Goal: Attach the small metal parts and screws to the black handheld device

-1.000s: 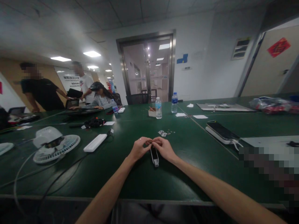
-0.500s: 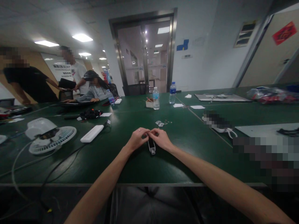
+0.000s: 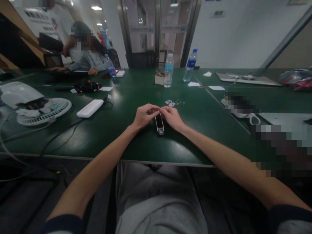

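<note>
Head view: both bare arms reach forward over the green worktop (image 3: 126,143), elbows wide, forearms slanting inward until the hands meet near the middle.
Left hand (image 3: 143,116): back up, wrist bent inward, thumb and index finger stretched rightward to the meeting point; a ring shows on a finger.
Right hand (image 3: 173,119): mirrors it, knuckles raised, fingers curled, thumb and index finger pointing left.
Grip: the fingertips of both hands are drawn together at the device's far end; whether they pinch the device itself or a small part on it, I cannot tell.
Device (image 3: 159,123): narrow, dark inside pale edges, its long axis running away from the person, far end leaning slightly left.
Near end: grey, pointing back toward the person.
Device place: on or just above the worktop, between the hands, its far end hidden under the fingertips, its near end free.
Beyond the hands: pale plates (image 3: 170,103), with small bits (image 3: 179,103) just to their right.
</note>
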The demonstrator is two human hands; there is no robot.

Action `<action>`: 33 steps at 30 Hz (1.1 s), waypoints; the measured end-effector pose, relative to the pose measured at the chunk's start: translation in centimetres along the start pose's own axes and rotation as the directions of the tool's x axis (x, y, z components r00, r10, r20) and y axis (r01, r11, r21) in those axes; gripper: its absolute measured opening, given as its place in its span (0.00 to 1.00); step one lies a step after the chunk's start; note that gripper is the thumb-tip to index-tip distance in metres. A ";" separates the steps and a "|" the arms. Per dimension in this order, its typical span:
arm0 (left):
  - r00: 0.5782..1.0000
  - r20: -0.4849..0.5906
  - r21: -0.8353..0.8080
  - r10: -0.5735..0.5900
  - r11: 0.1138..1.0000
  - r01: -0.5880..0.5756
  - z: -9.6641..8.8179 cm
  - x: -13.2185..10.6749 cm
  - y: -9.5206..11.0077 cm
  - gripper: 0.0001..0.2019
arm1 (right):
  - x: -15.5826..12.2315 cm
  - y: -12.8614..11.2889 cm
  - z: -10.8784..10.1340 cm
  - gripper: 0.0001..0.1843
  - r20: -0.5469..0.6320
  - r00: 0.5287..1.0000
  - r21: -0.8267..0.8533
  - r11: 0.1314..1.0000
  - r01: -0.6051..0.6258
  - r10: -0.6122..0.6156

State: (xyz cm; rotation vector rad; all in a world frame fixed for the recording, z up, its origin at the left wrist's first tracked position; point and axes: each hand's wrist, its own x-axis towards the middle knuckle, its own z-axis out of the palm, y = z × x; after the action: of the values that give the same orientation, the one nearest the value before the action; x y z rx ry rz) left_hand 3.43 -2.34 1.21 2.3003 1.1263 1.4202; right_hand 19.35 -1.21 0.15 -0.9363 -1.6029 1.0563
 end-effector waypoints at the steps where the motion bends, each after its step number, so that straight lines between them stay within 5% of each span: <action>1: 1.000 -0.005 -0.019 -0.016 1.000 0.016 0.1 0.0 0.1 0.08 | 0.0 0.0 0.0 0.13 0.003 1.000 0.028 1.000 -0.006 0.006; 8: 0.990 -0.010 -0.238 -0.138 0.962 0.131 0.4 0.0 0.1 0.11 | 0.1 0.2 0.5 0.14 0.051 0.998 0.268 0.962 -0.057 0.045; 16: 0.969 0.006 -0.355 -0.246 0.906 0.232 0.6 0.0 -0.1 0.12 | 0.3 0.8 0.6 0.17 0.072 0.994 0.248 0.963 -0.103 0.088; 25: 0.993 0.113 -0.010 -0.039 0.999 0.040 -1.0 0.5 -1.1 0.08 | 0.0 1.0 0.5 0.18 0.053 0.995 0.119 0.989 -0.088 0.083; 29: 0.980 0.199 0.168 -0.004 0.985 -0.030 -2.7 0.9 -2.6 0.08 | 0.2 0.8 -0.3 0.15 -0.028 0.999 -0.100 0.995 0.017 -0.020; 33: 0.958 0.279 0.273 -0.063 0.962 -0.016 -3.8 0.9 -4.0 0.07 | 0.5 0.6 -1.5 0.10 -0.054 0.988 -0.398 0.910 0.115 -0.148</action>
State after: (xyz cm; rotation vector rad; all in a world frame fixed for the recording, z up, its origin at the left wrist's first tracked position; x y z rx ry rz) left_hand -1.50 0.22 1.60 2.5602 1.3188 0.9286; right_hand 20.70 -0.22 -0.05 -1.1023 -1.8176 0.5995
